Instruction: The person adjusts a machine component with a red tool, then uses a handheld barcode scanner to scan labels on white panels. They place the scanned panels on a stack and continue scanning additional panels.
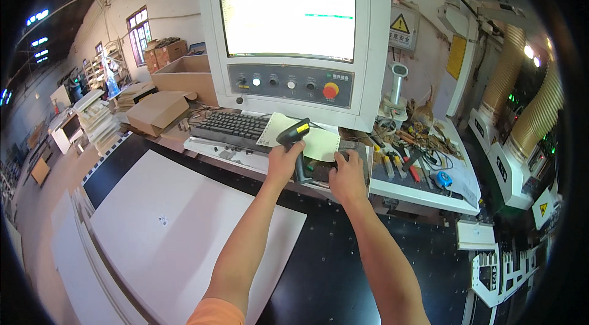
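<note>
A black handheld barcode scanner (293,133) with a yellow label on its head is gripped in my left hand (283,162), in front of the keyboard's right end. My right hand (348,178) rests with curled fingers over a dark computer mouse (345,155), mostly hidden beneath them. Between the hands and the screen lie sheets of pale yellow paper (323,143), partly covered by the scanner. The black keyboard (226,130) sits to the left on a white shelf. Above it stands a grey control console with a bright screen (288,21).
A red emergency stop button (331,91) is on the console. At right, a white bench (423,195) carries scattered hand tools and a blue tape measure (442,179). A large white panel (184,221) lies on the black machine bed (343,263). Cardboard boxes (161,110) stand at left.
</note>
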Motion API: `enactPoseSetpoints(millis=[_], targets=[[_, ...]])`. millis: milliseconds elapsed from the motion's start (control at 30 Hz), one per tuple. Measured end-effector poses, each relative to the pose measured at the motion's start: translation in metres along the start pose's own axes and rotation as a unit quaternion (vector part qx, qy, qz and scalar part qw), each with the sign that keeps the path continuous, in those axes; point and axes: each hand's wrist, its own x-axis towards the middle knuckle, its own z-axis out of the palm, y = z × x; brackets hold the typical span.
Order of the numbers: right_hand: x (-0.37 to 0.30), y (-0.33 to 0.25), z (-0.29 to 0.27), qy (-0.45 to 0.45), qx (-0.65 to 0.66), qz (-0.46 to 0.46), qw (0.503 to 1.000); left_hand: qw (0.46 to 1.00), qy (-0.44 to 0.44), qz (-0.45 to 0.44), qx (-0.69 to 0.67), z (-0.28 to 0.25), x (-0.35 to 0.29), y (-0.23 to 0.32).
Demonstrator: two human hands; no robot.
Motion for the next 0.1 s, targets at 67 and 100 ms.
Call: enactPoseSetpoints(millis=[67,100], targets=[[-0.0010,0.0027,0.0010,-0.004,-0.003,0.002,1.000,0.999,0.012,0.034,0.008,0.0005,-0.0034,0.0045],[0.0014,0.0033,0.0032,-0.018,-0.024,0.014,0.999,0.999,0.019,0.032,0.030,-0.0004,-0.0047,0.0076]])
